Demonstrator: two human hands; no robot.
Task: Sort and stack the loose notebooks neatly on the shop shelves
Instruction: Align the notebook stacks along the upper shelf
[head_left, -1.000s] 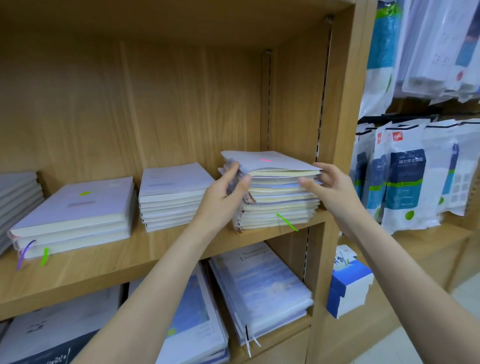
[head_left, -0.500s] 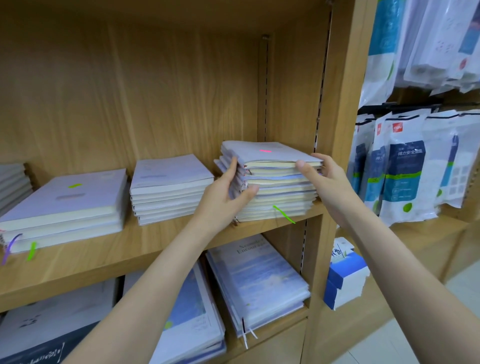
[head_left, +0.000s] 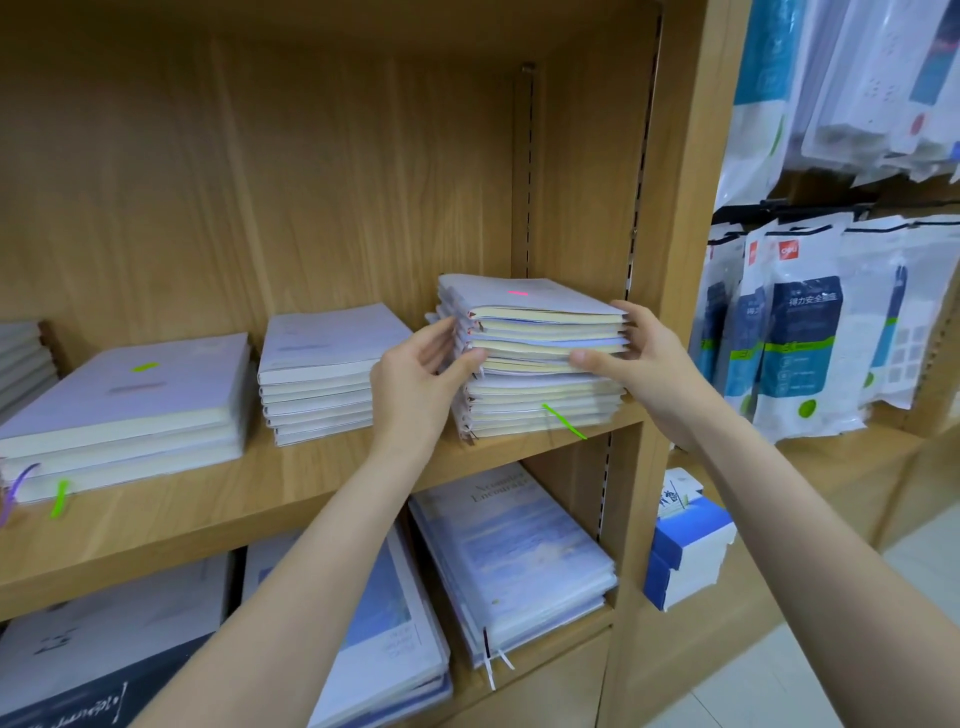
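Note:
A pile of pale lilac notebooks (head_left: 535, 358) stands at the right end of the wooden shelf (head_left: 291, 483), its edges uneven. The top notebook carries a pink mark, and a green ribbon hangs from a lower one. My left hand (head_left: 415, 384) grips the pile's left side, thumb on the front edge. My right hand (head_left: 639, 364) clasps the right front corner. Both hands hold the upper few notebooks, which sit slightly apart from the lower ones. Two tidier piles lie to the left: a middle pile (head_left: 322, 374) and a wide pile (head_left: 130, 410).
The shelf's upright side panel (head_left: 670, 260) stands close behind my right hand. Below, larger blue-covered notebooks (head_left: 514, 561) lie on the lower shelf. Packaged goods (head_left: 800, 332) hang on the rack to the right, above a blue and white box (head_left: 685, 545).
My right hand has slid from the top corner down the pile's front edge. Both hands have tightened on the upper notebooks, and a small gap shows beneath them.

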